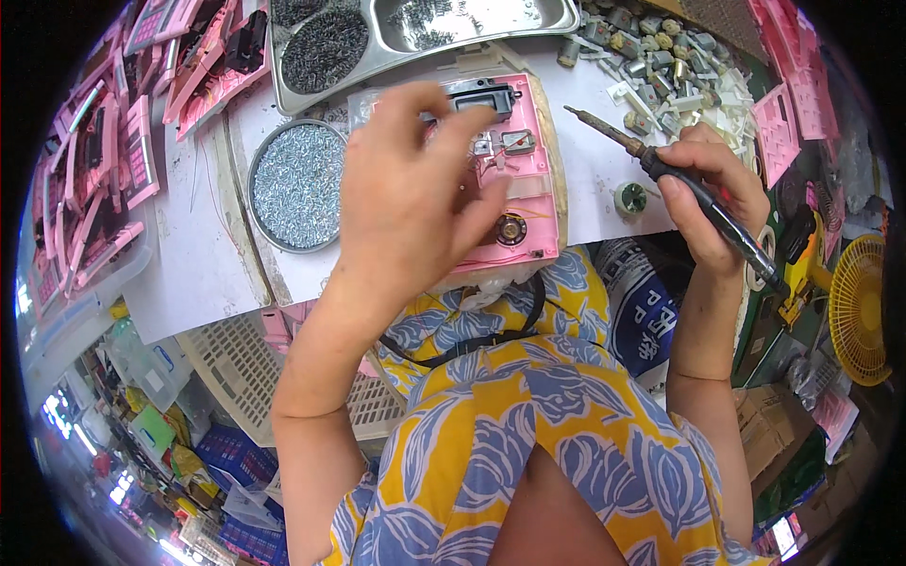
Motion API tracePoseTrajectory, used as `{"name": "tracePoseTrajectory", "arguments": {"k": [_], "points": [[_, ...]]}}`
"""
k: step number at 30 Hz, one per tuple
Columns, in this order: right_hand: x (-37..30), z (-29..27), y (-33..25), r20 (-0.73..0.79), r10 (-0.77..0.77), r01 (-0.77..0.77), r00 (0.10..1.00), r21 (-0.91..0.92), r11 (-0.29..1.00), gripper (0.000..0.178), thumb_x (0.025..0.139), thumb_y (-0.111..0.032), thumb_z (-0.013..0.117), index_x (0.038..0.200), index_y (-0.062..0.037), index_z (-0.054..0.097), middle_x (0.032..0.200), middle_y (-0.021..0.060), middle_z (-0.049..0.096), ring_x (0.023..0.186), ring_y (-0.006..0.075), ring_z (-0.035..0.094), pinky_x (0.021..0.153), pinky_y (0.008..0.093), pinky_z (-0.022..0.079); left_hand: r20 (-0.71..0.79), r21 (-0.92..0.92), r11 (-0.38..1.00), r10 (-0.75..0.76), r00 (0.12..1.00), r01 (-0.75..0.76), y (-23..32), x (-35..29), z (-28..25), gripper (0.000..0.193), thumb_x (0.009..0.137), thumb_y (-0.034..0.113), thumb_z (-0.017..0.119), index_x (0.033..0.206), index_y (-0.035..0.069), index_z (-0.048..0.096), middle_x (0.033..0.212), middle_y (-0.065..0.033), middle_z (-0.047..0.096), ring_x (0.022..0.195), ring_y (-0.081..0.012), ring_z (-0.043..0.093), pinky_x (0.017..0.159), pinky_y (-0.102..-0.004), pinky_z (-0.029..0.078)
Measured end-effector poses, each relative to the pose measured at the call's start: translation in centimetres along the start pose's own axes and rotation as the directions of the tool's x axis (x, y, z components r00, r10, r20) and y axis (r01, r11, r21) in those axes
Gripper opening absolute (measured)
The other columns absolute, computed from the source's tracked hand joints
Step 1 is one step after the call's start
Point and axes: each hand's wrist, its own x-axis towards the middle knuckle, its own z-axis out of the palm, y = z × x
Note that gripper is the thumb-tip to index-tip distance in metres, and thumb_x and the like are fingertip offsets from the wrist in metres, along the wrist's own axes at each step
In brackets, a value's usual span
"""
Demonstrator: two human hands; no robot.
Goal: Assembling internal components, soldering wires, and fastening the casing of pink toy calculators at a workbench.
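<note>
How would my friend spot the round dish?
Find the white table, then the metal tray on its far side. Below that tray in the picture, left of the pink case, sits the round dish. Its bits are silvery blue; the tray's look darker.

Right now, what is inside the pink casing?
The pink casing holds a black part, silver block and dark disc; the left hand hides much of its left side.
</note>
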Motion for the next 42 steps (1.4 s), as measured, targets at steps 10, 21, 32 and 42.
{"name": "tracePoseTrajectory", "arguments": {"k": [10, 21, 32, 42], "points": [[-0.4, -0.4, 0.0, -0.012, 0.017, -0.017, 1.0, 0.005, 1.0, 0.023, 0.079, -0.005, 0.076, 0.1, 0.0014, 0.072, 0.079, 0.0072, 0.065, 0.066, 0.013, 0.056, 0.059, 0.0259, 0.041, 0.062, 0.089, 0.977, 0.19, 0.98, -0.195, -2.3, 0.4, 0.5, 0.024, 0.072, 0.014, 0.082, 0.092, 0.008, 0.069, 0.099, -0.007, 0.058, 0.091, -0.0251, 0.057, 0.085, -0.0379, 0.04], [0.6, 0.7, -0.3, 0.021, -0.002, 0.002, 1.0, 0.013, 1.0, 0.022, 0.079, -0.006, 0.077, 0.099, 0.0015, 0.072, 0.079, 0.0059, 0.064, 0.066, 0.012, 0.054, 0.059, 0.0256, 0.039, -0.14, 0.021, 0.994, -0.106, 0.985, 0.109, -3.6, -0.8, 1.9, 0.017, 0.073, 0.01, 0.08, 0.084, 0.003, 0.07, 0.096, -0.0099, 0.061, 0.088, -0.0241, 0.059, 0.08, -0.0355, 0.043], [-0.1, 0.1, -0.4, -0.018, 0.016, -0.016, 1.0, 0.02, 1.0, 0.023, 0.078, -0.006, 0.077, 0.1, 0.0013, 0.072, 0.08, 0.0059, 0.064, 0.066, 0.0117, 0.054, 0.059, 0.0244, 0.039, -0.114, 0.008, 0.996, -0.089, 0.99, 0.09, -3.4, -0.2, 2.0, 0.011, 0.073, 0.005, 0.077, 0.081, 0.001, 0.07, 0.095, -0.0104, 0.063, 0.089, -0.0235, 0.061, 0.08, -0.0346, 0.047], [2.4, 3.5, -1.2, 0.145, -0.004, 0.007, 0.989, -0.017, 1.0, 0.022, 0.073, -0.008, 0.08, 0.094, -0.0059, 0.074, 0.075, 0.0049, 0.063, 0.061, 0.0157, 0.057, 0.055, 0.028, 0.044, -0.093, -0.036, 0.997, -0.064, 0.994, 0.061, -4.0, -0.4, 2.1, 0.013, 0.073, 0.005, 0.077, 0.082, 0.0, 0.07, 0.097, -0.0102, 0.062, 0.083, -0.0209, 0.061, 0.073, -0.0305, 0.048]]}}
